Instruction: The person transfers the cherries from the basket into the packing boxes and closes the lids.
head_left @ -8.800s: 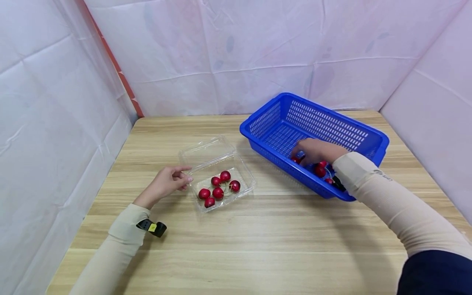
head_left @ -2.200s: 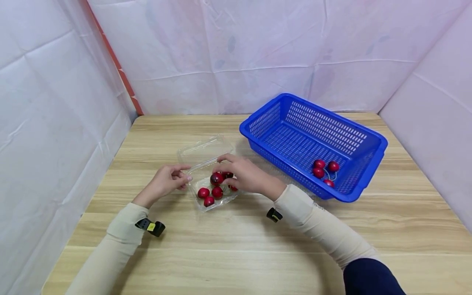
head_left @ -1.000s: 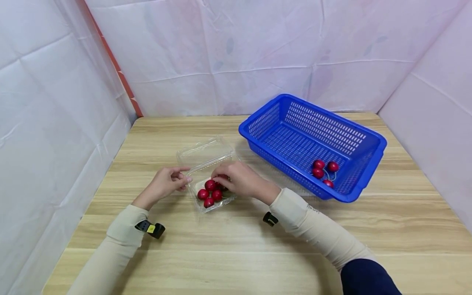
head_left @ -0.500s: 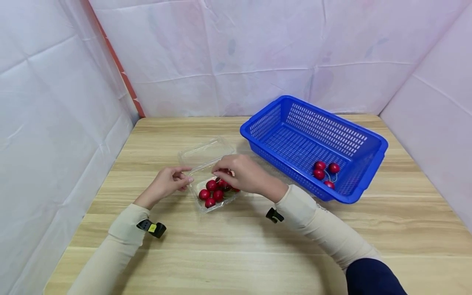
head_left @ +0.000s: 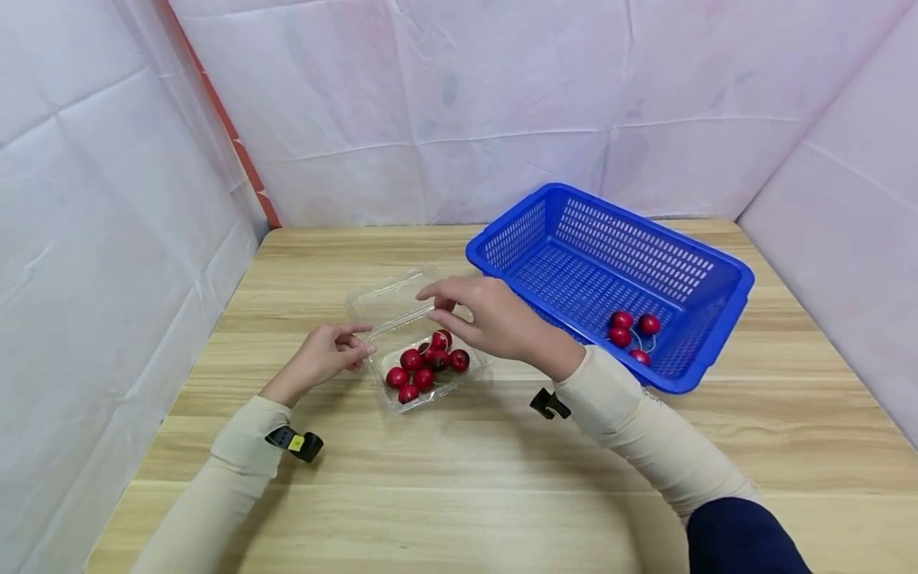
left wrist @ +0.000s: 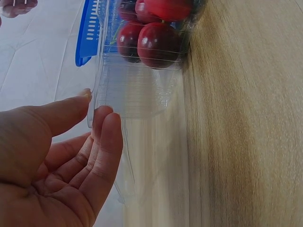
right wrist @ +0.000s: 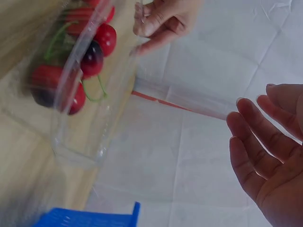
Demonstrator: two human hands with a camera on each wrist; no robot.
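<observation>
In the head view a clear plastic clamshell box (left wrist: 137,92) lies on the table with its lid (head_left: 387,296) folded back. Several dark red cherries (head_left: 411,360) with green stems are inside, gathered toward the front and right. My left hand (head_left: 326,357) pinches the box's left rim between thumb and fingertips, as the left wrist view shows. My right hand (head_left: 498,319) hovers above the box's right rear side, fingers loosely bent and nothing between them. In the right wrist view its fingers (right wrist: 255,142) are apart from the box.
A blue perforated basket (head_left: 726,331) stands at the right rear, close to my right hand and forearm. Several more cherries (head_left: 620,336) lie in its near right corner. White cloth walls (head_left: 502,96) enclose the wooden table (head_left: 445,510) at the back and sides.
My right hand carried cherries from the basket into the box, let them go, and has now lifted up and right away from them. My left hand has stayed at the box's rim.
</observation>
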